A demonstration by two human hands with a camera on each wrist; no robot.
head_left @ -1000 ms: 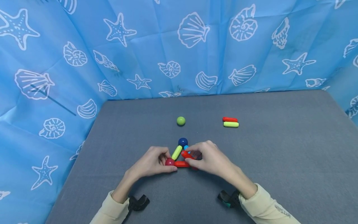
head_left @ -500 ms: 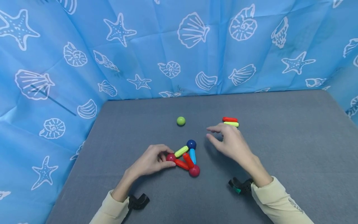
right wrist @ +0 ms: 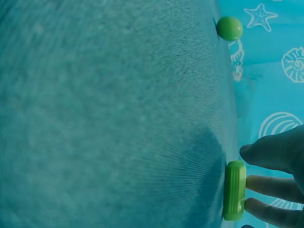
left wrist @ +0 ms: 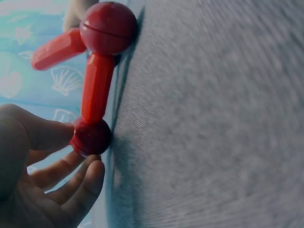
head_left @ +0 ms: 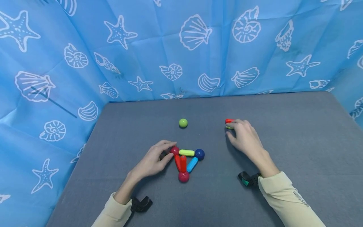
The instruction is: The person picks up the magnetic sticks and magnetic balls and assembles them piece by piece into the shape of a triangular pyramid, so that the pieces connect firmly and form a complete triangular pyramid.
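A triangle of toy rods and balls lies on the table: a yellow-green rod [head_left: 187, 153], a light-blue rod [head_left: 192, 164] and a red rod [head_left: 177, 163], joined by a dark-blue ball [head_left: 199, 154] and two red balls. From the near red ball [head_left: 183, 177] another red rod [left wrist: 58, 49] sticks up at a slant. My left hand [head_left: 155, 159] pinches the far-left red ball [left wrist: 91, 137] between thumb and fingers. At the right, my right hand [head_left: 246, 136] touches a loose yellow-green rod [right wrist: 234, 191] with its fingertips, the thumb held apart. A loose red rod [head_left: 229, 120] lies behind it, partly hidden.
A green ball [head_left: 183, 123] stands alone behind the triangle. The grey table [head_left: 297, 142] meets a blue seashell-print curtain [head_left: 158, 47] at the back and sides.
My right hand has let go of the slanted red rod and moved right and back to the loose rods. The triangle has turned clockwise, with my left hand at its red ball.
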